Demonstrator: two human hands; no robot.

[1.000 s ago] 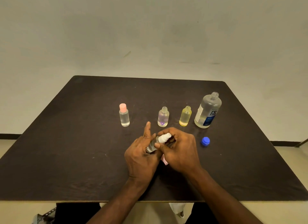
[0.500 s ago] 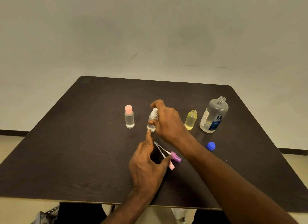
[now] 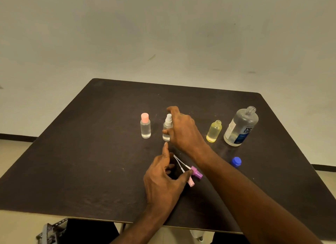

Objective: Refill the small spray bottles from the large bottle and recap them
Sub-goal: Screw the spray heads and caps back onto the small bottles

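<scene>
My right hand [image 3: 183,133] is closed around a small clear bottle with a white spray top [image 3: 167,124], which stands upright in the row on the dark table [image 3: 91,162]. To its left stands a clear bottle with a pink cap [image 3: 145,125]. An uncapped yellow bottle [image 3: 214,132] stands to the right, then the large uncapped bottle [image 3: 241,127]. My left hand [image 3: 163,180] hovers nearer me, fingers apart, its thumb touching a purple spray head [image 3: 197,172] with a white tube. A pink spray head [image 3: 191,183] lies beside it. The purple-tinted bottle is hidden behind my right hand.
The large bottle's blue cap [image 3: 236,161] lies on the table in front of it, right of my right forearm. A dark mesh basket [image 3: 52,231] sits on the floor below the table's near edge.
One second ago both hands held the white-topped bottle close to me. My right hand has carried it to the row and stood it there. My left hand stayed by the loose spray heads.
</scene>
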